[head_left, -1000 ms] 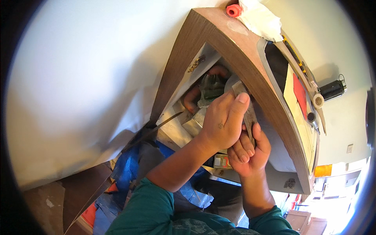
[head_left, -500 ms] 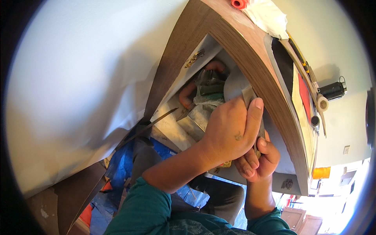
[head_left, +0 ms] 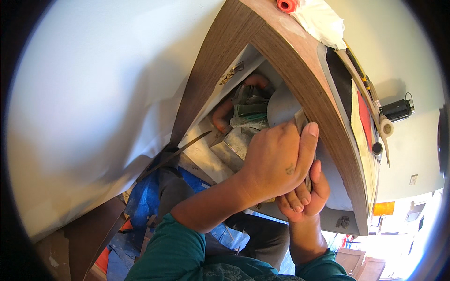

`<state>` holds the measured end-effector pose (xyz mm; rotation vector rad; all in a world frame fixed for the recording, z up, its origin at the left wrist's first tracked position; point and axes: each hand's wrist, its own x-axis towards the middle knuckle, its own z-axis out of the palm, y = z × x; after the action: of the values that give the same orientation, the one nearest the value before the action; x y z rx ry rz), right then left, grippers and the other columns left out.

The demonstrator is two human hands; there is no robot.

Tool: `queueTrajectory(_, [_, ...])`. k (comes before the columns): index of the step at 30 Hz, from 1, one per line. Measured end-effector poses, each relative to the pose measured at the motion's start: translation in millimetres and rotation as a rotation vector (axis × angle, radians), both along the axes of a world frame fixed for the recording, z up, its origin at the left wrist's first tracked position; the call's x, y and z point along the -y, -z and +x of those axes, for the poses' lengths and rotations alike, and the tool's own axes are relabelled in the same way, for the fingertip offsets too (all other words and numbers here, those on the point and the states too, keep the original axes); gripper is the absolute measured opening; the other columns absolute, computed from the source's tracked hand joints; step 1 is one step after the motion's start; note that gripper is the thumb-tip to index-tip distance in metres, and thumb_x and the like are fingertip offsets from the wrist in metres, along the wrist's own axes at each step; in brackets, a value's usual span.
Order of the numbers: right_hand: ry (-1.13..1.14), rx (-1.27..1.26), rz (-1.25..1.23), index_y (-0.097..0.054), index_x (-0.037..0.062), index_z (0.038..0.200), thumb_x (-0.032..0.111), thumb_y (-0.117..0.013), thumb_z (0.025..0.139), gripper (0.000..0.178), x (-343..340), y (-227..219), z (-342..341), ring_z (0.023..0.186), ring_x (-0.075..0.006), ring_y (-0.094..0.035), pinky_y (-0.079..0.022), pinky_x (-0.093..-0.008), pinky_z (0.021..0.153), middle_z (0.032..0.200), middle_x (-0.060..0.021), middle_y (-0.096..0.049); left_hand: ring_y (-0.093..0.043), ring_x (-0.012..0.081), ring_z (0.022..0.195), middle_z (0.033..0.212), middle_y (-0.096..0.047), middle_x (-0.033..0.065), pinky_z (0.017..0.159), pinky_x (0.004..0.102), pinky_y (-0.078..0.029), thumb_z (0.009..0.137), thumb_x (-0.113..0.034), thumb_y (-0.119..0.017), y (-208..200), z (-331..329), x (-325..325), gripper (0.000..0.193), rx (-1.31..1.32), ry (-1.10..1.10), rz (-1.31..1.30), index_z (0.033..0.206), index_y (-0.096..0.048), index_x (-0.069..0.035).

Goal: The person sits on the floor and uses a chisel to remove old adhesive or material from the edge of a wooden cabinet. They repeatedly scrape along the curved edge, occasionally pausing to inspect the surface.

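A broad white wall (head_left: 93, 93) fills the left half of the view, and against it stands a wood-grain cabinet frame (head_left: 300, 70), its brown front edge bending into a peak at the top and running down the right side. Compared with a second ago the frame sits larger and higher in the picture, so the red cap (head_left: 287, 4) and the white rag (head_left: 323, 21) on its top have slid up to the upper rim. Inside the opening lies a pale grey panel (head_left: 283, 105), with a co-worker's gloved hand (head_left: 251, 100) behind it, in much the same place as before. Below, blue sheeting (head_left: 143, 196) covers the floor. The left hand (head_left: 274, 164) has shifted from a looser hold to lying flat over the panel's near edge, fingers together and thumb raised along the frame's inner face. The right hand (head_left: 304, 199) remains under it, fingers curled upward against the same edge; whether it grips anything is hidden by the left hand. Small items line the frame's right side: a black cylinder (head_left: 396, 110) and a roll of tape (head_left: 386, 126).
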<state>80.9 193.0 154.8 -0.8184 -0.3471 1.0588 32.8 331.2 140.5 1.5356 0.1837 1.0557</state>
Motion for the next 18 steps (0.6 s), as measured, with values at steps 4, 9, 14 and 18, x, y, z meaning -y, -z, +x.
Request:
queueTrajectory(4, [0.035,-0.016,0.025,-0.053,0.0027,0.127,0.041,-0.033,0.110,0.046,-6,-1,-2,0.033,-0.0113,-0.042,-0.039,-0.0260,0.035,0.047,0.0034,-0.045,-0.063,0.0434,0.063,0.068,-0.062,0.0228,0.057,0.0480,-0.047,0.104,-0.017,-0.052,3,5,-2,0.028,-0.022,-0.078,0.100,0.088,-0.059,0.004])
queueTrajectory(9, [0.050,-0.024,0.033,-0.052,0.0016,0.131,0.040,-0.033,0.110,0.047,-9,-4,-1,0.033,-0.0109,-0.042,-0.038,-0.0254,0.035,0.046,0.0041,-0.045,-0.063,0.0434,0.062,0.066,-0.061,0.0226,0.056,0.0482,-0.046,0.105,-0.019,-0.051,1,9,-5,0.031,0.012,-0.060,0.037,0.085,-0.058,0.003])
queueTrajectory(14, [0.052,-0.044,0.042,-0.051,0.0014,0.133,0.040,-0.033,0.110,0.048,-11,-3,1,0.033,-0.0107,-0.042,-0.037,-0.0243,0.036,0.047,0.0040,-0.045,-0.062,0.0448,0.062,0.065,-0.061,0.0233,0.058,0.0500,-0.045,0.106,-0.023,-0.050,-1,10,-9,0.035,0.009,-0.029,0.014,0.084,-0.058,0.003])
queueTrajectory(18, [0.111,-0.145,0.102,-0.052,-0.0080,0.110,0.037,-0.044,0.107,0.046,-17,-4,-1,0.033,-0.0135,-0.041,-0.036,-0.0273,0.032,0.046,0.0007,-0.042,-0.063,0.0454,0.058,0.064,-0.062,0.0266,0.055,0.0504,-0.052,0.106,-0.032,-0.047,-1,13,-10,0.046,0.045,-0.086,0.038,0.081,-0.062,0.004])
